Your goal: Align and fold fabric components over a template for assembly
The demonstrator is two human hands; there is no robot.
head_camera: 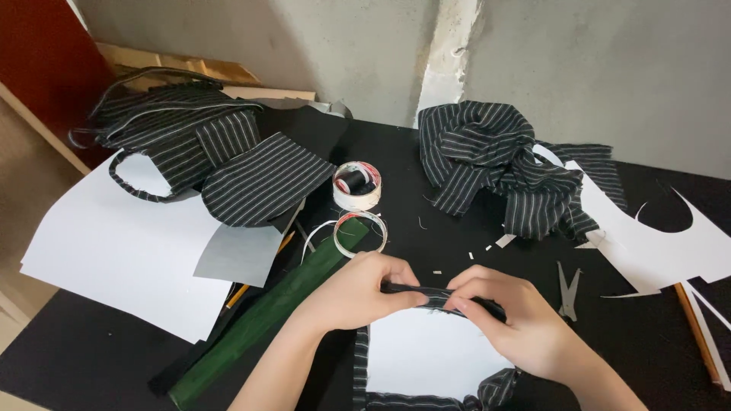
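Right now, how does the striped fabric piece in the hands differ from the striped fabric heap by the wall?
The black pinstriped fabric piece is pinched flat along a white paper pattern by both hands; the crumpled pinstriped fabric heap lies loose and untouched. The piece sits near the table's front edge, the heap far back. Both share black cloth with thin pale stripes.

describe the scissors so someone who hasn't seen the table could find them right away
Start at the black table and find the person's right hand pinching the striped fabric strip near the front edge. Just right of that hand lie the scissors, small, grey metal, tips pointing away from the person. They are the only metal tool there, lying below the white paper cutouts.
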